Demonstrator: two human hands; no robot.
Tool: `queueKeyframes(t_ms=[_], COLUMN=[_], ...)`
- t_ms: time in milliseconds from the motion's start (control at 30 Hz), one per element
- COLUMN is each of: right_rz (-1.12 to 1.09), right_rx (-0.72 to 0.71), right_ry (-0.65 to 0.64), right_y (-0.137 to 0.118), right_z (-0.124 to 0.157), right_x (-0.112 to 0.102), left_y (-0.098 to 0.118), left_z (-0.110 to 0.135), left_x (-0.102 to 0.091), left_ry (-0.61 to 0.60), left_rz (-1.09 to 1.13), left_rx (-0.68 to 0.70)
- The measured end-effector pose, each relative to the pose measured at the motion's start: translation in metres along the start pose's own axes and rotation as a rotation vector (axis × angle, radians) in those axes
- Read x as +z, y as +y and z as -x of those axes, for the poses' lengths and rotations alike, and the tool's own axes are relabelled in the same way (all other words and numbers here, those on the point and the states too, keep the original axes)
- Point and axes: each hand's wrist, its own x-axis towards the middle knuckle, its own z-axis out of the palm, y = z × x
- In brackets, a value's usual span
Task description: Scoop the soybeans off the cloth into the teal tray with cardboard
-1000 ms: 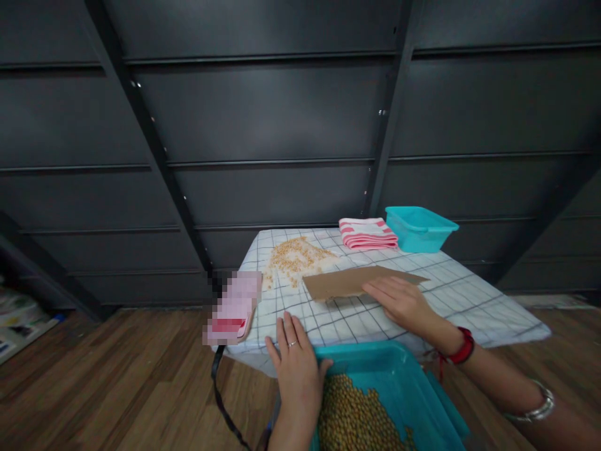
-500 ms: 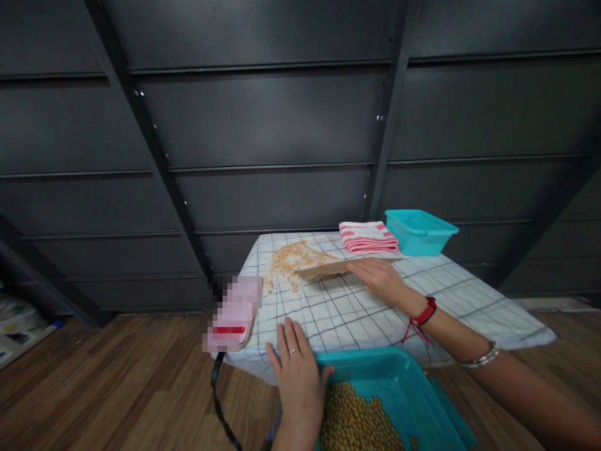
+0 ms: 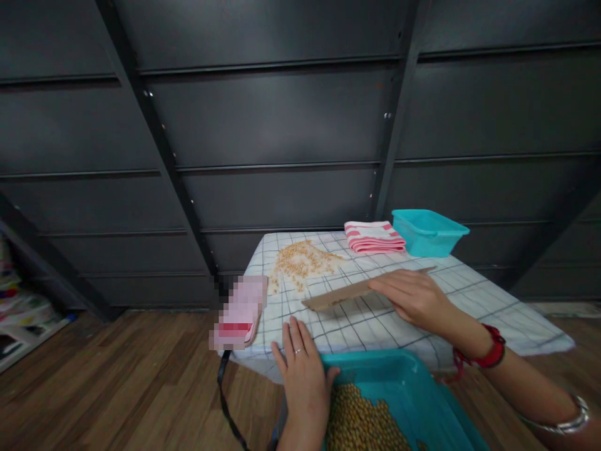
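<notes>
In the head view my right hand [image 3: 416,299] grips a flat strip of brown cardboard [image 3: 345,294] and holds it over the checked cloth. Beyond the strip's left end lies a spread pile of yellow beans [image 3: 300,260] mixed with fine white grains. My left hand [image 3: 303,382] is open, its fingers stretched over the front edge of the cloth and its thumb by the rim of a teal tray [image 3: 370,358]. Greenish-brown beans or peas [image 3: 364,419] cover part of the tray's bottom; its near end is out of the picture.
A folded pink-and-white towel [image 3: 374,237] and a small turquoise basin [image 3: 429,235] stand at the table's back right. A pink phone-like object [image 3: 241,307], partly pixelated, lies at the left edge with a black strap [image 3: 223,388] hanging down. Dark panels [image 3: 282,125] rise behind the table.
My right hand has drawn the cardboard toward me and to the right, away from the yellow beans. My left hand has stayed by the tray. The view has shifted slightly.
</notes>
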Motion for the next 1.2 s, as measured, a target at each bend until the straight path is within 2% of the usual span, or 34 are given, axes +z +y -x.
queueKeyframes(t_ms=[200,400,567,767,867,933,1000,1067,1167,1200], right_rz=[0.036,0.105,0.088,0.07,0.078,0.091,0.114,0.149,0.206,0.214], right_rx=[-0.03,-0.025,0.051,0.025,0.03,0.086,0.189,0.309,0.469,0.492], right_ry=[0.024,-0.028,-0.135,-0.116,-0.103,-0.123,-0.194,-0.329,-0.566,-0.594], right_y=[-0.011,-0.001,0.005,0.009,0.018,0.027,0.036,0.043,0.048,0.049], right_z=[0.003,-0.003,-0.006,-0.006,-0.007,-0.012,-0.021,-0.034,-0.052,-0.056], right_x=[0.021,0.055,0.07,0.071,0.062,0.052,0.042,0.035,0.035,0.039], left_y=[0.001,0.0,-0.001,-0.001,-0.001,-0.001,-0.001,-0.001,-0.002,-0.002], left_z=[-0.002,-0.002,-0.002,-0.002,-0.001,-0.001,-0.001,-0.002,-0.002,-0.002], left_x=[-0.003,-0.002,-0.003,0.0,0.002,0.002,0.001,0.0,0.0,0.0], left_ry=[-0.014,-0.04,-0.05,-0.034,-0.014,-0.009,-0.012,-0.01,-0.004,-0.004], left_rz=[0.005,0.016,0.025,0.019,0.011,0.011,0.012,0.011,0.008,0.007], left_rx=[-0.011,-0.012,-0.018,-0.01,-0.011,-0.011,-0.009,-0.005,0.006,0.007])
